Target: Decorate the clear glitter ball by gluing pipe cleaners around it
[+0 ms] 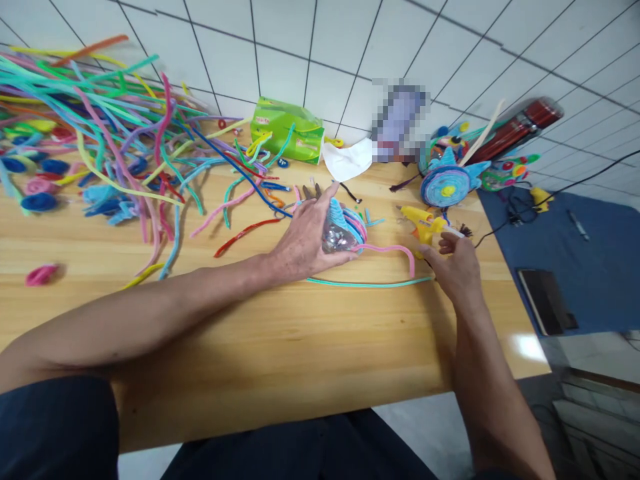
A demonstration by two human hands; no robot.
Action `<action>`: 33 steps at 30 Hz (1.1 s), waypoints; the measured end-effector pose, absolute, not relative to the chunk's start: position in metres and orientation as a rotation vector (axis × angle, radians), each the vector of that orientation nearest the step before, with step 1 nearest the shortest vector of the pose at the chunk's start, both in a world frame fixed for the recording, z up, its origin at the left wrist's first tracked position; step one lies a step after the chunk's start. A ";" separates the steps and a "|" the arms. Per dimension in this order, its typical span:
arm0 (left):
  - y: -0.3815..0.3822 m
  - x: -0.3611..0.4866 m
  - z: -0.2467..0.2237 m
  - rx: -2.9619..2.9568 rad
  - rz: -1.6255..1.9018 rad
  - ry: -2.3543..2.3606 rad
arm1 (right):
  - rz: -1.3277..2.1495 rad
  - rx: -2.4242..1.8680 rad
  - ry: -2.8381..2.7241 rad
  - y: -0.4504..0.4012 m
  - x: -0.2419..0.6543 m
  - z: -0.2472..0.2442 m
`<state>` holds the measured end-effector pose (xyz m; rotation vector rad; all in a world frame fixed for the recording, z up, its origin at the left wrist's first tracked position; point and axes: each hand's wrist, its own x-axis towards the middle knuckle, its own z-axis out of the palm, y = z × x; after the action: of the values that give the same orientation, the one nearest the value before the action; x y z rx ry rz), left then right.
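The smooth, grained wooden counter is stretching from its near edge. Midway, a fuzzy turquoise stem is lying lengthwise. Just beyond, a rounded craft piece is showing a clear, shiny shell banded with fluffy blue and pink; it is sitting inside the left grip, clasped between thumb and fingers. Toward the right edge, the right grip is grasping a yellow plastic glue gun. Along the far edge, tangled fuzzy stems are heaping leftward; a coiled blue disc is standing rightward.
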<state>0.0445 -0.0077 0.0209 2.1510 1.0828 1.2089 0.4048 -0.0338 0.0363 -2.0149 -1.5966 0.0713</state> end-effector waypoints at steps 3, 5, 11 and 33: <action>-0.007 0.044 0.019 2.185 1.221 1.089 | 0.283 -2.033 -1.644 -0.014 0.407 0.032; -0.007 0.044 0.019 2.201 1.225 1.085 | 0.391 -2.056 -1.646 -0.002 0.405 0.031; -0.007 0.043 0.020 2.251 1.234 1.090 | 0.605 -1.777 -1.527 0.004 0.386 0.037; -0.004 0.041 0.021 2.320 1.170 1.089 | 1.022 -1.389 -1.900 -0.065 0.349 0.088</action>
<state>0.0411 -0.0045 0.0209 2.3200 1.0893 1.1702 0.3486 -0.0648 0.0883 -1.3891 -1.9001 1.0216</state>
